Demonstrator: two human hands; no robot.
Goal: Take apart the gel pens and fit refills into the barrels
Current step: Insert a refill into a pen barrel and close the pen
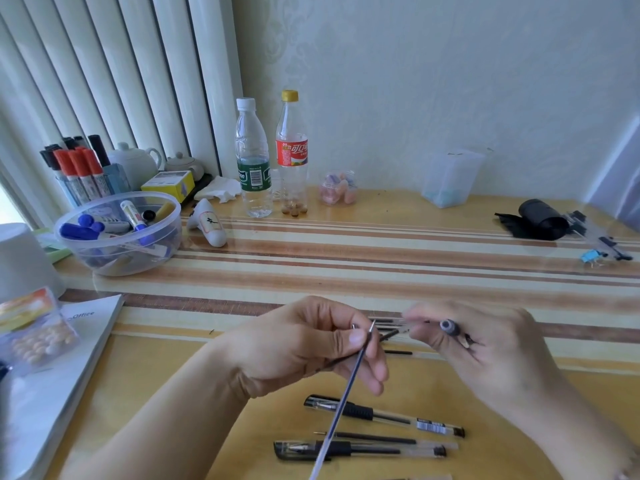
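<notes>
Head view: risk first — thin refill (346,386) pinched only near its tip, long tail hanging free toward the body, so easily bent, twisted out of line or dropped if pushed at an angle into a barrel; blurred right hand (485,344) hard to read, so a misaligned meeting of tip and barrel mouth quite possible, with ink smear or a jammed tip as the likely outcome. Left hand (311,344) fingers (358,337) closed narrow, thumb and forefinger pinching the refill just below its metal point, remaining fingers curled beneath. Right-hand fingers curled around a clear barrel (408,325) pointing toward the refill tip, with a dark grip piece (449,328) tucked between the knuckles; exact hold uncertain through motion blur. Tip and barrel mouth near, apparently not yet joined. Just beyond the fingers, loose pen parts (388,325) lying on the tabletop (381,258). Nearer the body, below the fingers, two capped black gel pens (381,415) lying flat with a bare spare refill (377,438) between them. Far beyond the left hand, a clear tub of markers (117,233); straight ahead, two plastic bottles (270,157).
</notes>
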